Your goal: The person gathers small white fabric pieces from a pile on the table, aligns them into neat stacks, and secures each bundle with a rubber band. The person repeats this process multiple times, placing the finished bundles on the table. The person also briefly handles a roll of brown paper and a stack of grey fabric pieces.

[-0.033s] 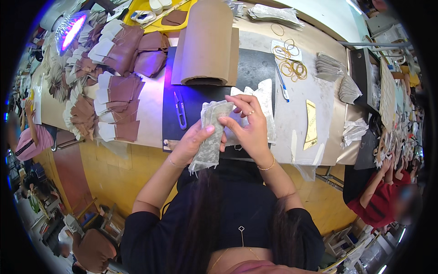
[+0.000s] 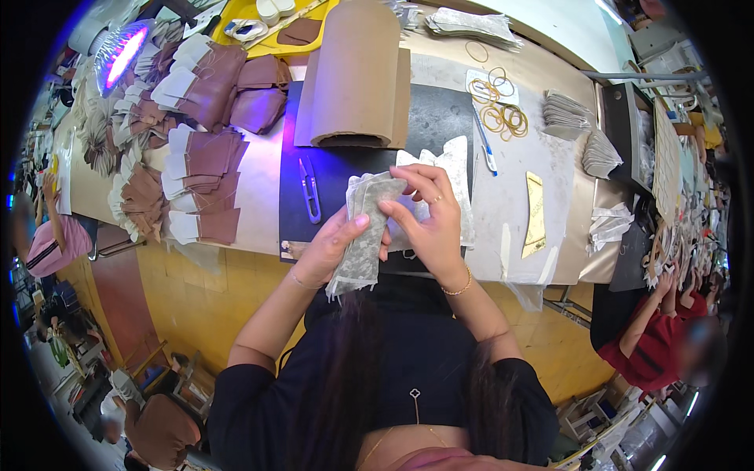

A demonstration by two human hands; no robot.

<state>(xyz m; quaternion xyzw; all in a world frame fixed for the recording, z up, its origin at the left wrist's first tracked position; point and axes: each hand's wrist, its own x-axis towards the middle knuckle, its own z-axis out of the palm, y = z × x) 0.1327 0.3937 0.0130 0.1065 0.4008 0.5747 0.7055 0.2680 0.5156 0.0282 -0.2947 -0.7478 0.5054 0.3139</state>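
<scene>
Above the table's near edge I hold a small stack of grey, mottled cut pieces [image 2: 363, 228], fanned out at the top, with loose threads at the lower end. My left hand [image 2: 336, 245] is closed round the stack, thumb across its face. The fingers of my right hand [image 2: 428, 212] are closed at the stack's upper right corner, with the thumb bent beside it. More pale mottled pieces [image 2: 455, 169] lie behind my right hand on the black mat [image 2: 440, 110]. Left of the stack, blue thread snips [image 2: 311, 191] rest on the mat.
A curved brown board form [image 2: 357, 71] stands at the mat's back. Brown-and-white cut pieces [image 2: 204, 173] are piled on the left under a lit lamp [image 2: 124, 59]. Rubber bands [image 2: 514, 120], a pen [image 2: 485, 141], a yellow template [image 2: 535, 216] and grey stacks [image 2: 567, 116] lie right. Other people sit on both sides.
</scene>
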